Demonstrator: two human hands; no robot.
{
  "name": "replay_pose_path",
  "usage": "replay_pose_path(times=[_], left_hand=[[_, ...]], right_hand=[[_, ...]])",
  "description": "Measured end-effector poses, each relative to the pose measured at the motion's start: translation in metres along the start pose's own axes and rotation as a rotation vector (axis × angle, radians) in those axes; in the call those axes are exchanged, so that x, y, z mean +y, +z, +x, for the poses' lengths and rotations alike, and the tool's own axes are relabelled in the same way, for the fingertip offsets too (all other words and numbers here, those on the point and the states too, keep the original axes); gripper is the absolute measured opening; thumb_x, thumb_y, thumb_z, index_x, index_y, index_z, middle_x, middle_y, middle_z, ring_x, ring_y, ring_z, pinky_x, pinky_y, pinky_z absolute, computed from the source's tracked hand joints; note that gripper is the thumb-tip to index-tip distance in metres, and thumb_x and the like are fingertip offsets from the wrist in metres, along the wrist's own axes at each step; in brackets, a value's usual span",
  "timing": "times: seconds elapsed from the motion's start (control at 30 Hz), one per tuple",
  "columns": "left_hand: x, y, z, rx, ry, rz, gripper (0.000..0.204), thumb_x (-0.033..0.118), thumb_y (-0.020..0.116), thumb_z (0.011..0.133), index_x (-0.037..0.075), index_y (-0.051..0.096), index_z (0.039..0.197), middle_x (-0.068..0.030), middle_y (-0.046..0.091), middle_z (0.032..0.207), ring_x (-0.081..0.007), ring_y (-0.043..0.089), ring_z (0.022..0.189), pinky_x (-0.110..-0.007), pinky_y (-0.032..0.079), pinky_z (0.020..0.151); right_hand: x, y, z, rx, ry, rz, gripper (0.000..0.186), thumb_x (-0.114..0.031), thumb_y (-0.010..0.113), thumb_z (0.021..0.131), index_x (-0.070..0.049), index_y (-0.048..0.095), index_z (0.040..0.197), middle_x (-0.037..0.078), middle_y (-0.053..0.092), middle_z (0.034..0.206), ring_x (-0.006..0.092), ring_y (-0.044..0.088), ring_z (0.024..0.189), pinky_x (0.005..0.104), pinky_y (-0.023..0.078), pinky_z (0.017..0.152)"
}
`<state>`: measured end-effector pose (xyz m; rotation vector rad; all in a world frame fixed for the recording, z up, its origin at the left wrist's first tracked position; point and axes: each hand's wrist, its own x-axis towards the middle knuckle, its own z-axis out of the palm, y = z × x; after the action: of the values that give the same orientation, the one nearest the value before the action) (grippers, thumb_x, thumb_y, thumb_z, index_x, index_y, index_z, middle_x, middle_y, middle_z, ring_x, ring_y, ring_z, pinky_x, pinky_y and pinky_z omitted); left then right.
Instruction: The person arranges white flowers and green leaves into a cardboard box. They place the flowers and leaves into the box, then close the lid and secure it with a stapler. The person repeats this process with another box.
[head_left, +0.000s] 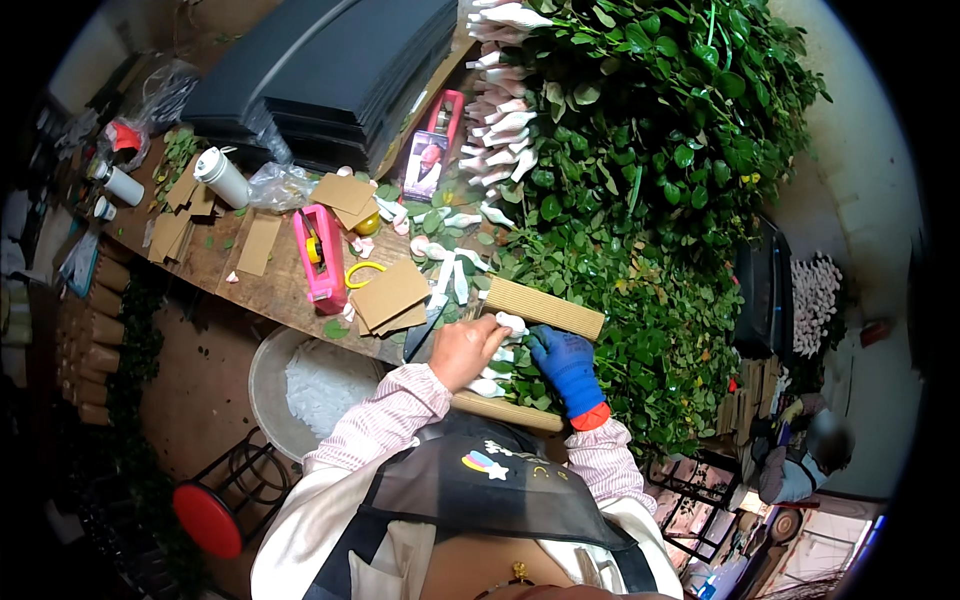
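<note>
White-wrapped, the bud (pixel 512 325) just beside the cardboard (pixel 545 308) could bruise if the left hand (pixel 465 352), thumb and fingers pinching it, squeezes too hard, or slip askew if the gloved right hand (pixel 565 365), its finger hold unclear, tugs the leaves (pixel 531 388).

White-wrapped flower heads (pixel 512 323) lie toward the left, leafy green stems (pixel 535 392) extending right, between two visible sections of tan ridged cardboard (pixel 545 308); whether these join cannot be determined
</note>
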<state>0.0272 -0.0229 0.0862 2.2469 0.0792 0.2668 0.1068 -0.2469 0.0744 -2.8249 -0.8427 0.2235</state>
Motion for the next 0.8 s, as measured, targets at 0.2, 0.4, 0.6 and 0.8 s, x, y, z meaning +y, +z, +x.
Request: replay_pose_path(times=[0.2, 0.4, 0.6, 0.8], left_hand=[[-0.001, -0.004, 0.006, -0.061, -0.022, 0.005, 0.033, 0.032, 0.07, 0.099, 0.007, 0.066, 0.078, -0.0166, 0.066, 0.068, -0.0363, 0.068, 0.064, -0.047, 0.051, 0.056], [-0.003, 0.006, -0.002, 0.111, 0.032, -0.185, 0.032, 0.025, 0.069, 0.098, 0.006, 0.066, 0.073, -0.0148, 0.064, 0.064, -0.0342, 0.065, 0.058, -0.045, 0.048, 0.053], [-0.03, 0.013, -0.021, 0.275, -0.233, -0.669, 0.018, 0.007, 0.067, 0.095, -0.002, 0.068, 0.079, -0.0116, 0.07, 0.069, -0.0184, 0.064, 0.059, -0.034, 0.047, 0.057], [-0.079, -0.047, -0.022, -0.017, -0.335, -0.532, 0.022, 0.003, 0.067, 0.088, 0.0, 0.052, 0.071, -0.0098, 0.064, 0.083, -0.0173, 0.062, 0.076, -0.032, 0.049, 0.067]], right_hand=[[-0.002, -0.001, 0.001, -0.024, 0.019, 0.028, 0.026, -0.044, 0.066, 0.096, -0.021, 0.072, 0.107, 0.01, 0.076, 0.091, 0.0318, 0.073, 0.085, 0.0478, 0.056, 0.075], [0.001, 0.002, 0.001, -0.039, 0.028, 0.048, 0.027, -0.044, 0.067, 0.096, -0.022, 0.073, 0.11, 0.009, 0.076, 0.091, 0.0316, 0.073, 0.084, 0.0471, 0.056, 0.074], [0.004, 0.006, 0.001, 0.019, -0.013, -0.009, 0.027, -0.044, 0.066, 0.096, -0.022, 0.074, 0.108, 0.008, 0.076, 0.097, 0.0316, 0.073, 0.091, 0.0469, 0.056, 0.079], [-0.008, -0.029, 0.004, -0.134, 0.005, 0.112, 0.034, -0.047, 0.065, 0.095, -0.019, 0.074, 0.11, 0.012, 0.076, 0.099, 0.0346, 0.072, 0.093, 0.049, 0.056, 0.081]])
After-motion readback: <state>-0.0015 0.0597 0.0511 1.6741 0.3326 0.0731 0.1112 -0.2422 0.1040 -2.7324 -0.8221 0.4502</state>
